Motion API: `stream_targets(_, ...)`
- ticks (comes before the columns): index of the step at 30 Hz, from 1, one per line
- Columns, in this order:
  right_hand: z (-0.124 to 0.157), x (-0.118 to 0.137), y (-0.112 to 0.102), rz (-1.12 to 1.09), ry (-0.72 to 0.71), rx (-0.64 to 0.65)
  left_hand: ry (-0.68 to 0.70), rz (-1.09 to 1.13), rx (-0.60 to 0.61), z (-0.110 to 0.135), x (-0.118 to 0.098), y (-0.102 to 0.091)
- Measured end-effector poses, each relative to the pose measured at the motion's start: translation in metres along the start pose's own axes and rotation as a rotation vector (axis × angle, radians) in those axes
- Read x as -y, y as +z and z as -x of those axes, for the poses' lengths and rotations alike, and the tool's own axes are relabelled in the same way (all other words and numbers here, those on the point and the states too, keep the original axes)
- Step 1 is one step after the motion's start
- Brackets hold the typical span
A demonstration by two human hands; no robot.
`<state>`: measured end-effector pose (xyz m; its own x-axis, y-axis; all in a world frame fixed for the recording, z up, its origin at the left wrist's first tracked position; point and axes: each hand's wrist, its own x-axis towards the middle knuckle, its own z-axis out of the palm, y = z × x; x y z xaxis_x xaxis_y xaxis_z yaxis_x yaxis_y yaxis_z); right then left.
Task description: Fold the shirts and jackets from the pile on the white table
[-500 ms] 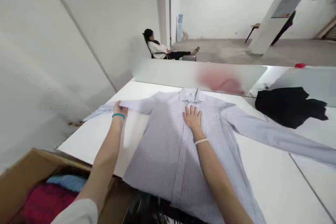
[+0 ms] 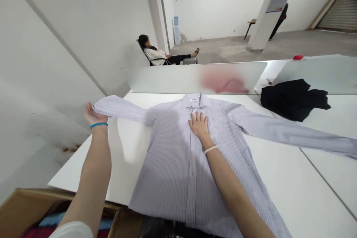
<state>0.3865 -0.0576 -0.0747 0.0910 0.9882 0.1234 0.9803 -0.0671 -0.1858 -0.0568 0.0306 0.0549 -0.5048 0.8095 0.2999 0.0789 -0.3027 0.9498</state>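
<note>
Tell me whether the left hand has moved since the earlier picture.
Yes. The left hand has moved outward to the left: it was over the white table inside its left edge, and now it is beyond that edge.

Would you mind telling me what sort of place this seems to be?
Probably a garment-handling workroom in a bare industrial building: a long white table bears a pale striped long-sleeved shirt, a brown cardboard box holds red and blue fabric, and a grey concrete floor lies beyond.
</note>
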Motion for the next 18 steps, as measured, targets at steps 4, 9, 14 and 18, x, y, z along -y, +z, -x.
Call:
stream_targets(4,-0.001,-0.001,0.001,-0.019,0.006,-0.003,0.074,-0.093,-0.045,-0.002,-0.011,0.004)
stream_targets(9,-0.001,-0.001,0.002,-0.038,-0.001,-0.009,0.235,-0.202,-0.149,-0.006,-0.038,0.028)
stream_targets(14,0.0,0.0,-0.002,-0.174,0.001,-0.056,0.494,-0.381,0.096,0.022,-0.081,0.084)
stream_targets(18,-0.005,-0.004,-0.015,-0.716,0.056,-0.286,0.963,-0.861,0.919,0.106,-0.069,0.151)
